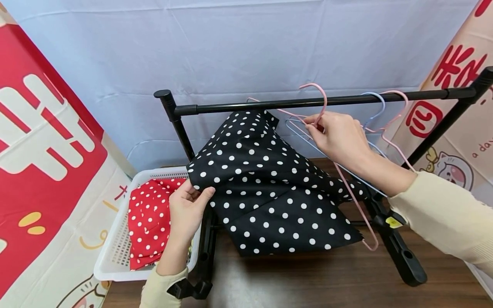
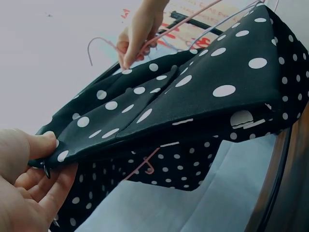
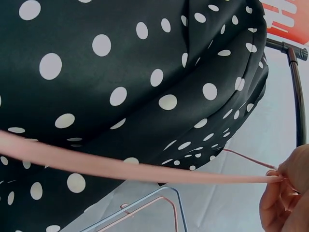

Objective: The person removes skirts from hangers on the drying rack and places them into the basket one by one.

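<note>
A black cloth garment with white polka dots point(image 1: 269, 188) is spread in front of the rack, its exact kind unclear among the folds. My left hand point(image 1: 186, 209) pinches its left edge, thumb above and fingers beneath; the left wrist view shows a small dark loop point(image 2: 47, 169) beside the fingers. With thumb and fingertips, my right hand point(image 1: 340, 137) grips a pink hanger point(image 1: 325, 97) just below its hook. One hanger arm slopes down along the garment's right side; the other reaches left by the garment's peak. The cloth hides part of the hanger.
A black rack rail point(image 1: 231, 106) crosses behind the hands. A blue hanger point(image 1: 379, 102) and another pink hanger point(image 1: 404, 102) hang at its right. At left, a white basket point(image 1: 105, 273) holds a red polka-dot cloth point(image 1: 148, 222). The rack's foot point(image 1: 408, 265) stands on the wooden table.
</note>
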The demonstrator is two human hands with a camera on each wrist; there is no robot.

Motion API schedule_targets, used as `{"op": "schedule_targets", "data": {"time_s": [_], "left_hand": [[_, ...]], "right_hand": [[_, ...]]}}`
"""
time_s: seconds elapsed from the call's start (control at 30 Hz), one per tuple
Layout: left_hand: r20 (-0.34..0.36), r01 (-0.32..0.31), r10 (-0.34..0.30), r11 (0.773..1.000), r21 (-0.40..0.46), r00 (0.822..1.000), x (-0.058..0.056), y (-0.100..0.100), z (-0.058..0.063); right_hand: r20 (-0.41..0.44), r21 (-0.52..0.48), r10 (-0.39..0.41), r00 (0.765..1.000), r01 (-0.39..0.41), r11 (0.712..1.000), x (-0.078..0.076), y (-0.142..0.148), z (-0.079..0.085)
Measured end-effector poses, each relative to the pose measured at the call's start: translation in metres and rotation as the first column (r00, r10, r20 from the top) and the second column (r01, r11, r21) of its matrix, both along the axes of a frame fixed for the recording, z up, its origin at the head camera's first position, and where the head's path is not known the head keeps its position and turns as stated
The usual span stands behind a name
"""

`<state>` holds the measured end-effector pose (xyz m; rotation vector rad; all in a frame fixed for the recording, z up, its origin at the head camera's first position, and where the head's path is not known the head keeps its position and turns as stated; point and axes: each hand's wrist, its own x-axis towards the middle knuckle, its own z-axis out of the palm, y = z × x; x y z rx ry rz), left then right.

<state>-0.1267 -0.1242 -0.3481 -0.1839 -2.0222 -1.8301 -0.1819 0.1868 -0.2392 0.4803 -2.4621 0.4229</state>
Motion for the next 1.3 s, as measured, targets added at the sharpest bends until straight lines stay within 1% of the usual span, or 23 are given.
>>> {"op": "schedule_targets", "data": {"time_s": [0.27, 0.4, 0.5, 0.6, 0.73, 0.87, 0.93, 1.0, 1.1, 1.17, 1.23, 1.3], "left_hand": [[-0.015, -0.060, 0.060, 0.997, -0.040, 0.998, -0.002, -0.008, 0.002], [-0.031, -0.086, 0.085, 0.995, -0.048, 0.996, -0.002, -0.013, 0.003], [-0.033, -0.104, 0.103, 0.994, -0.037, 0.994, -0.002, -0.017, 0.004], [-0.041, -0.143, 0.140, 0.988, -0.059, 0.989, -0.003, -0.021, 0.004], [-0.088, -0.186, 0.178, 0.977, -0.099, 0.980, -0.005, -0.026, 0.006], [-0.123, -0.218, 0.205, 0.971, -0.103, 0.971, -0.004, -0.028, 0.011], [-0.125, -0.253, 0.239, 0.961, -0.115, 0.963, -0.001, -0.026, 0.016], [-0.114, -0.295, 0.280, 0.945, -0.142, 0.953, 0.002, -0.025, 0.022], [-0.114, -0.336, 0.320, 0.925, -0.176, 0.941, 0.004, -0.025, 0.025], [-0.124, -0.336, 0.317, 0.924, -0.184, 0.940, 0.001, -0.028, 0.022], [-0.140, -0.316, 0.293, 0.931, -0.185, 0.946, -0.003, -0.033, 0.018], [-0.138, -0.302, 0.279, 0.934, -0.193, 0.950, -0.008, -0.037, 0.013]], "right_hand": [[0.004, -0.002, -0.009, 1.000, 0.009, 1.000, -0.001, 0.000, 0.000], [0.015, 0.002, -0.026, 1.000, 0.026, 1.000, -0.001, 0.001, -0.001], [0.021, 0.003, -0.031, 0.999, 0.031, 1.000, -0.001, 0.003, -0.002], [0.019, 0.005, -0.030, 0.999, 0.029, 1.000, -0.001, 0.004, -0.002], [0.011, 0.005, -0.026, 1.000, 0.026, 1.000, -0.002, 0.004, -0.002], [0.014, -0.004, -0.026, 1.000, 0.026, 1.000, -0.002, 0.004, -0.002], [0.019, -0.007, -0.028, 0.999, 0.028, 1.000, -0.002, 0.004, -0.002], [0.019, -0.009, -0.029, 0.999, 0.029, 1.000, -0.003, 0.004, -0.001], [0.029, -0.007, -0.034, 0.999, 0.034, 0.999, -0.003, 0.005, -0.001], [0.032, -0.008, -0.033, 0.999, 0.033, 0.999, -0.003, 0.005, -0.002], [0.034, -0.008, -0.032, 0.999, 0.033, 0.999, -0.003, 0.006, -0.002], [0.033, -0.007, -0.029, 0.999, 0.029, 1.000, -0.003, 0.006, -0.002]]}}
